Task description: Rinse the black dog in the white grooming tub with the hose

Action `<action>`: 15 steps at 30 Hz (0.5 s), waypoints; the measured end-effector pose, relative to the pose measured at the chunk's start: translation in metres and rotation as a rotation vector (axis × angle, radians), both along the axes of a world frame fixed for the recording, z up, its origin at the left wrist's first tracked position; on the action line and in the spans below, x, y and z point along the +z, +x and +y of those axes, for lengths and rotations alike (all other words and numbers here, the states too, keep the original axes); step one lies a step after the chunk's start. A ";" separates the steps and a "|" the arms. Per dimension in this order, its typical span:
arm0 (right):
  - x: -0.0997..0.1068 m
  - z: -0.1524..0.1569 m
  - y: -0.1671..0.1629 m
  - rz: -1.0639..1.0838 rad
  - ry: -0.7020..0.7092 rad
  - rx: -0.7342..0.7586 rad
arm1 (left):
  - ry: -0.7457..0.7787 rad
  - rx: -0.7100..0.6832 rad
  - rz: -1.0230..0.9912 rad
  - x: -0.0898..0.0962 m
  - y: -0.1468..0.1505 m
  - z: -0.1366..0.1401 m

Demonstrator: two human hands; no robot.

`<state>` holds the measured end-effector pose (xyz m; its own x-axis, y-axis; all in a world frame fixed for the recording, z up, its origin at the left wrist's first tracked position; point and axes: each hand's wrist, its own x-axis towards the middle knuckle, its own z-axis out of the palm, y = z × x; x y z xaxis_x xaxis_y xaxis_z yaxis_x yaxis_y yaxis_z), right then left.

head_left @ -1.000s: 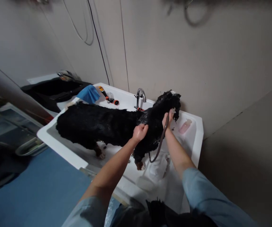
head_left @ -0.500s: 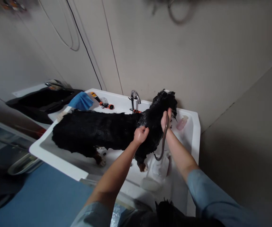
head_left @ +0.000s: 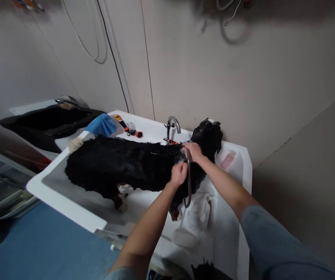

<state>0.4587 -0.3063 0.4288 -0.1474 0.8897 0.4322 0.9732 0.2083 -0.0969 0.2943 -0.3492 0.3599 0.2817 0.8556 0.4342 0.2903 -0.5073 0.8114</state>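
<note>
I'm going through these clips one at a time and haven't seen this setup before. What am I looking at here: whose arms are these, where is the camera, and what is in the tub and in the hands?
There is no machine here. The camera sits on a person's head and looks down, so the two bare arms reaching in from below are that person's own.

A wet black dog stands in a white tub against a wall. The left hand presses on the fur at the dog's shoulder. The right hand lies on the dog's neck with its fingers around a grey hose, which hangs down in a loop.

On the tub's rim are a chrome tap, a blue cloth, an orange and black tool, and a pink bottle in the far corner.
</note>
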 end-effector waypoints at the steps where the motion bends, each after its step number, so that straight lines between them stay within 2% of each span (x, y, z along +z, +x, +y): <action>1: -0.017 -0.006 -0.008 0.027 0.031 0.070 | -0.001 0.002 -0.034 -0.001 0.000 0.001; 4: -0.068 -0.036 -0.007 0.059 0.125 0.192 | 0.007 0.045 -0.116 -0.002 0.001 0.003; 6: -0.082 -0.049 0.019 0.056 0.138 0.216 | -0.001 0.091 -0.110 0.000 0.004 0.002; 7: -0.081 -0.049 0.036 0.056 0.133 0.219 | -0.010 0.110 -0.091 0.001 0.005 0.001; 9: -0.063 -0.035 0.070 0.098 0.163 0.165 | -0.027 0.132 -0.045 0.005 0.005 -0.001; 12: -0.028 0.005 0.106 0.322 0.347 -0.021 | -0.053 0.150 0.014 0.008 -0.001 -0.004; 14: -0.027 0.021 0.111 0.521 0.468 -0.116 | -0.072 0.159 0.055 0.009 -0.008 -0.005; 15: -0.037 0.021 0.107 0.628 0.506 -0.167 | -0.081 0.164 0.076 0.009 -0.010 -0.005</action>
<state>0.5659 -0.2849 0.3917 0.3728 0.5540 0.7444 0.7909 0.2299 -0.5671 0.2844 -0.3546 0.3687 0.1647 0.9239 0.3453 0.4258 -0.3824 0.8201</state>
